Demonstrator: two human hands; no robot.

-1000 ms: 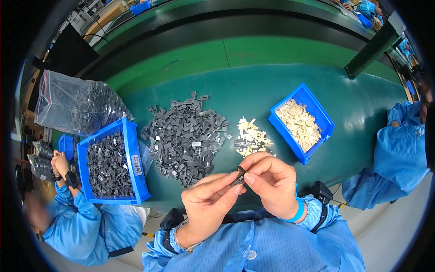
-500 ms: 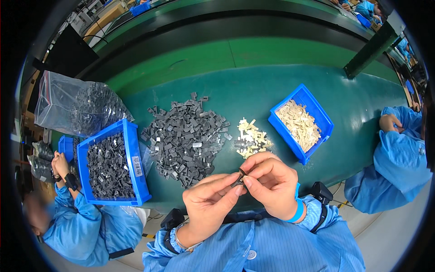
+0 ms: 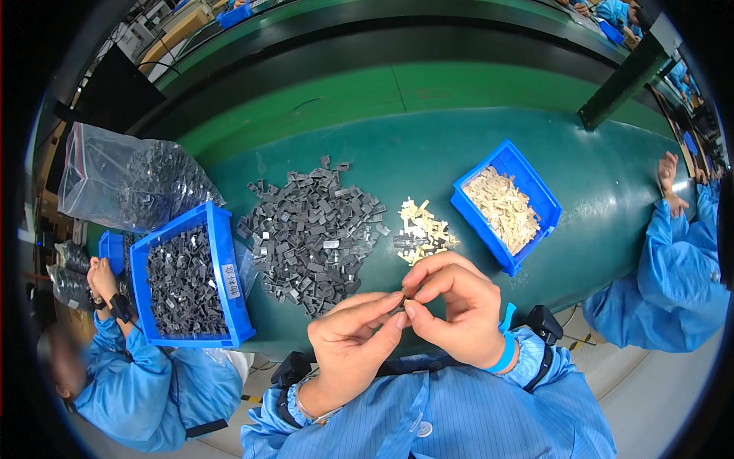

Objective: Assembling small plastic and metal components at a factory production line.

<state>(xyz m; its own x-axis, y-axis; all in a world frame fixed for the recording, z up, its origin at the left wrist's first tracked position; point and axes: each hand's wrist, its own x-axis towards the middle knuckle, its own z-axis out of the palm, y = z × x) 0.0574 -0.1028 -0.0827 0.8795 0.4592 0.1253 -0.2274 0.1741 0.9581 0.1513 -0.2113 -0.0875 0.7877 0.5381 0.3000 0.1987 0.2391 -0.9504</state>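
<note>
Over the head feed, I judge this two-handed manipulation: my left hand [image 3: 348, 336] and right hand [image 3: 462, 317] pinch one small dark plastic part [image 3: 402, 303] above the green workbench [image 3: 604, 176], the next move wanting steady fingertips.

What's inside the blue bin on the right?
The blue bin holds a heap of small cream pieces. The heap covers the floor beneath it, so what lies under the top pieces can't be seen.

slanted dark post [image 3: 623, 88], co-workers in blue [image 3: 153, 390]
</note>
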